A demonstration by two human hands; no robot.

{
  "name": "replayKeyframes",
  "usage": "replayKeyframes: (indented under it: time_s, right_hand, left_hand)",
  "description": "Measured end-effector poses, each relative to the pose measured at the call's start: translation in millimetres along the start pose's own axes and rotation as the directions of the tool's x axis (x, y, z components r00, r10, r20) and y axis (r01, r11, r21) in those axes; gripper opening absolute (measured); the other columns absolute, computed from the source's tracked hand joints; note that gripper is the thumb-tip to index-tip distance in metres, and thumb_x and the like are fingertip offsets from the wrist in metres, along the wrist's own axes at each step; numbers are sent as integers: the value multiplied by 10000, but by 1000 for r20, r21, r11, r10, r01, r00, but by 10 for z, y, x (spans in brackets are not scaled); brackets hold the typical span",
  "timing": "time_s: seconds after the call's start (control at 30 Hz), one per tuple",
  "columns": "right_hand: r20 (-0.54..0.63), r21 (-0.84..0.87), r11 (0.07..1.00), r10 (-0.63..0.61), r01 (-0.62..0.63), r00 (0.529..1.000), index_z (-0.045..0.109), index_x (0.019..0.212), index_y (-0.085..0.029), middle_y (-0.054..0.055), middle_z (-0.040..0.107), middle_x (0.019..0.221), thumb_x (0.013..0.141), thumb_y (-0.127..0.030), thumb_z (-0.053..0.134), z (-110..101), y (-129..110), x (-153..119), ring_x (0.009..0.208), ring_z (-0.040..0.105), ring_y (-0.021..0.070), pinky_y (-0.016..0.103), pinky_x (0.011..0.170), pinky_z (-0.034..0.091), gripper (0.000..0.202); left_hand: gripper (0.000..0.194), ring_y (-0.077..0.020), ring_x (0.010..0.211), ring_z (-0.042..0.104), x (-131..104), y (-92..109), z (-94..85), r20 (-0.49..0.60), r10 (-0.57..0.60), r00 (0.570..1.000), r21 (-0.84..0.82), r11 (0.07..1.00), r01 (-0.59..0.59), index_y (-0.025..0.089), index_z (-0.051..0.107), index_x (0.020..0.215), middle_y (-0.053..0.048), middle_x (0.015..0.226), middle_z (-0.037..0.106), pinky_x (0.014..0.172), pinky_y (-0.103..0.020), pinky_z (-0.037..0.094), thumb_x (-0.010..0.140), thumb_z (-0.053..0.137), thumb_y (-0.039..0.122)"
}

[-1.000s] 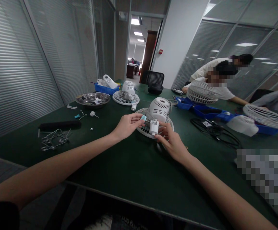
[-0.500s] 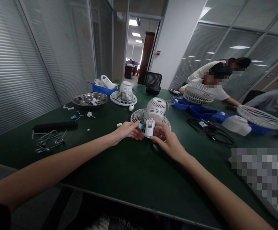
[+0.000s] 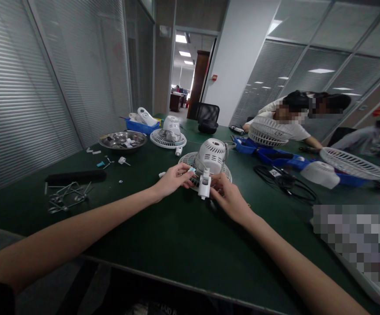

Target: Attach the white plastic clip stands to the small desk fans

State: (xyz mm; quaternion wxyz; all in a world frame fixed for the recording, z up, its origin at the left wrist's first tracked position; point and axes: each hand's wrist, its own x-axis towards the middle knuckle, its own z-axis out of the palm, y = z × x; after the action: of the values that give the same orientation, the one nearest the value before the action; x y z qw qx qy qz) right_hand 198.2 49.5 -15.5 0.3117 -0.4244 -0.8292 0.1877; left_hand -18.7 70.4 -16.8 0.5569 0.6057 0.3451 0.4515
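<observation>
The fan [image 3: 211, 154] sits grille-down on the bench [image 3: 163, 245], its white joint [image 3: 204, 188] on the near side. The left hand [image 3: 173, 180] pinches a blue bit [image 3: 192, 170] just left of the joint; the right hand [image 3: 229, 197] touches the joint's right side, whether gripping I cannot tell. Farther left: another fan [image 3: 171, 126], a bowl [image 3: 121, 150].

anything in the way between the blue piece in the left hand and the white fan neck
Nothing visible: the left hand pinches the small light-blue piece just left of the white fan neck, with the round grille behind them.
</observation>
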Motion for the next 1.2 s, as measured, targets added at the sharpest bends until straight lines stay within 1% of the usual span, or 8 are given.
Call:
replayKeyframes:
  time_s: [0.13,0.3,0.47,0.67,0.77,0.9,1.1,1.2]
  right_hand:
    - [-10,60,998,22,-21,1000,451,1066,-205,23,612,810,902,-317,466,-9,5,1,676,601,166,304,623,498,199]
    - [-68,66,998,7,-2,998,441,1152,-217,46,612,932,894,-284,458,18,18,13,694,613,162,297,610,509,267]
    - [-99,-148,989,-44,29,994,485,1156,-228,52,625,954,884,-251,476,8,-16,4,716,611,173,319,656,501,274]
    - [-171,-155,988,-39,12,984,548,1125,-217,41,610,876,868,-240,508,-8,-46,24,711,594,170,304,633,501,261]
    - [-171,-56,998,-18,8,985,579,1063,-214,43,608,874,847,-261,546,-21,-40,70,712,600,175,308,620,520,223]
    - [-109,219,974,77,-52,991,583,1024,-199,52,626,863,851,-323,549,-39,-10,125,680,621,183,316,571,548,215]
    - [-131,360,931,109,-55,985,545,955,-218,33,596,795,870,-358,520,-58,46,126,667,610,178,312,548,547,166]
    - [-126,390,920,81,-26,989,480,1015,-231,19,553,810,885,-352,499,-53,50,99,676,599,167,324,577,548,179]
  left_hand:
    - [268,-140,752,666,12,-3,-33,48,-37,998,-49,998,39,133,527,1017,-79,943,665,654,-247,501,828,626,294]
    - [252,-156,746,681,-14,4,-12,53,1,999,-171,985,8,139,497,1029,-63,921,656,709,-287,515,808,615,174]
    - [266,-183,718,698,-51,-13,51,12,-34,999,-188,982,36,160,441,1041,-89,924,669,707,-329,538,862,582,298]
    - [288,-185,702,705,-47,14,60,-39,-101,994,-185,978,92,166,424,1037,-124,935,695,682,-322,556,882,552,373]
    - [296,-178,645,702,-65,69,86,-95,-112,989,-144,985,98,166,431,1044,-124,916,706,594,-276,551,877,554,378]
    - [276,-207,707,709,-109,141,143,-208,-37,977,-92,996,18,164,431,1062,-130,933,700,541,-260,552,879,555,330]
    - [241,-258,926,681,-157,168,242,-34,-22,999,-119,993,18,167,442,1067,-139,999,684,633,-306,584,883,557,271]
    - [275,-268,985,659,-171,161,271,-46,-6,999,-115,993,1,172,444,1098,-136,1011,682,658,-324,589,878,565,284]
